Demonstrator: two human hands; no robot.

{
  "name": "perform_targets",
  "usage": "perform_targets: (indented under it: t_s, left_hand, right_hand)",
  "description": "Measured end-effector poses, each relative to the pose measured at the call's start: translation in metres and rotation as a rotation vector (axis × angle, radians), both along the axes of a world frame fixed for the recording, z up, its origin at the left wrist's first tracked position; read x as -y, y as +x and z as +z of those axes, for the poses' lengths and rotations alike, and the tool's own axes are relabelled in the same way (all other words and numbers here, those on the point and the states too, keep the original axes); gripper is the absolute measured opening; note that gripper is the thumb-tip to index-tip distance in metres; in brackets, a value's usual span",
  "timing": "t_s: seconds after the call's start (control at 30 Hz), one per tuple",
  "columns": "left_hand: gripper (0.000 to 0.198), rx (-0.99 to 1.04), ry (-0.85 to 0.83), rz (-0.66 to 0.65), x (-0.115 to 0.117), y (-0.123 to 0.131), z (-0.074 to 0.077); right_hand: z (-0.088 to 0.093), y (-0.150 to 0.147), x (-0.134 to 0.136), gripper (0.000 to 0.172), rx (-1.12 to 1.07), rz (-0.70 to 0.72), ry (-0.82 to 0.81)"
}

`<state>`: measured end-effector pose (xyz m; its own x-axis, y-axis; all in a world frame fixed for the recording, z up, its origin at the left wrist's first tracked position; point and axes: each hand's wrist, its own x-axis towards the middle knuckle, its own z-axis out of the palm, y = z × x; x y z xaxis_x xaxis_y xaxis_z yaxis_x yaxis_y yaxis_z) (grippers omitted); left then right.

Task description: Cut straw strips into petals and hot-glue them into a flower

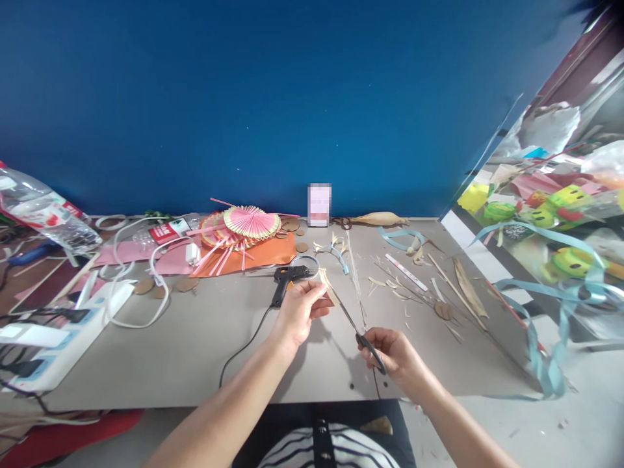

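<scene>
Wall (312,84): plain blue, fills the upper half of the frame. Counter (195,351): grey, runs across the middle and carries everything below. Ribbon (546,364): pale blue, loops loosely down the right edge. Power strip (58,338): white, lower left, with plugs and cables, probably kept there to feed the corded tool. Bottle (43,211): clear plastic, lying tilted at the far left. Fans (248,224): pleated pink and yellow paper discs, stacked on an orange sheet (273,253) at upper centre, well apart from the hands. Glue gun (285,279): black, resting on the counter just behind the left hand, its cord (244,348) trailing toward the lower edge, apparently parked within easy reach. Left hand (298,311): centre of the frame, raised off the counter, fingers closed in a pinch on the strip. Right hand (397,354): lower right of centre, fingers curled shut round the scissors' handles. Scissors (353,325): dark, slanting up and left from the right hand, tips at the strip; whether the blades are parted cannot be told. Strip (329,289): pale, dry, narrow, standing out past the left fingertips, seemingly held clear of the counter so the blades can meet it; it lies between the two hands, touching the left fingers. Scraps (404,289): pale slivers scattered right of centre.
</scene>
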<state>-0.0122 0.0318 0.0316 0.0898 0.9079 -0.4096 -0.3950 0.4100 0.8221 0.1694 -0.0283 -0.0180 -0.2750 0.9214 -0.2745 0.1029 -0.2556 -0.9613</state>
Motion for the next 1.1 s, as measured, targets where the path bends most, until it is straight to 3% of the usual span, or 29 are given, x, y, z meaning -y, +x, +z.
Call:
perform_targets:
  t_s: [0.33, 0.73, 1.1]
  left_hand:
    - [0.021, -0.003, 0.007, -0.013, 0.0, -0.002, -0.003]
    - [0.018, -0.017, 0.019, -0.07, 0.004, 0.003, -0.002]
    - [0.018, -0.036, 0.03, -0.118, 0.003, 0.0, -0.003]
  right_hand:
    - [0.009, -0.002, 0.001, 0.034, 0.022, -0.012, 0.001]
    - [0.022, -0.008, 0.001, 0.024, 0.059, -0.06, -0.064]
    - [0.018, -0.004, 0.004, 0.027, 0.132, -0.043, -0.106]
